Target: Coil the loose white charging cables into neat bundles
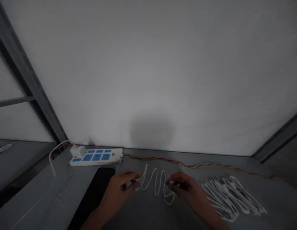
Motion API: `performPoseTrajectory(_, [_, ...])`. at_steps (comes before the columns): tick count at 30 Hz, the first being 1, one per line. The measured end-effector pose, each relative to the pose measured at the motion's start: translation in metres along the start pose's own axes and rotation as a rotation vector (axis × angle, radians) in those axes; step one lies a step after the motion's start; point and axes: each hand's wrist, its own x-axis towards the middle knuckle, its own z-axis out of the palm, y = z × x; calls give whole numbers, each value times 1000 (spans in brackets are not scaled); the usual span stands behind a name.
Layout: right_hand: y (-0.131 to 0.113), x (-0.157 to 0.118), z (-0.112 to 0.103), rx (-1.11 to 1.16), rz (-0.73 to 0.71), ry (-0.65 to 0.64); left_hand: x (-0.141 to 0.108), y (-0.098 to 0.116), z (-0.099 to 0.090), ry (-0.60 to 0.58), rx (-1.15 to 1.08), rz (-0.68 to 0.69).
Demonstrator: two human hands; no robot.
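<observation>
Head camera showed the left hand (118,193) and right hand (184,188) nearly closed, each pinching the wavy white cable (156,185) lying between them on the metal table (42,191), with a black slab (95,195) beside the left hand and a bundle of white cables (232,198) off to the right.

Fingertips of the left hand (118,195) and right hand (184,188) – both soft with blur – cover parts of the white cable (156,185), so any grip cannot be made out. The black pad (95,188) passes beneath the left forearm (93,220), which the lower edge cuts off; the far end of the twisted wire (198,165) is lost in dimness.
</observation>
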Motion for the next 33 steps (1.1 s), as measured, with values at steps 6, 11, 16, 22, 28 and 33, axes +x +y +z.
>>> performPoseTrajectory(6, [0, 0, -2, -168, -69, 8, 2, -2, -3, -158, 55, 9])
performPoseTrajectory(11, [2, -2, -1, -187, -108, -25, 3, -3, -3, -172, 89, 7])
performPoseTrajectory(16, [2, -4, -1, -196, -126, -40, 3, -4, -2, -177, 79, -7])
performPoseTrajectory(22, [3, -1, 1, -236, -125, -32, 3, -4, -2, -194, 69, -10])
performPoseTrajectory(28, [6, -3, 3, -242, -143, -10, 2, -6, -1, -210, 59, -24])
performPoseTrajectory(33, [12, -2, 5, -247, -176, -24, 3, -4, -1, -234, 56, -41])
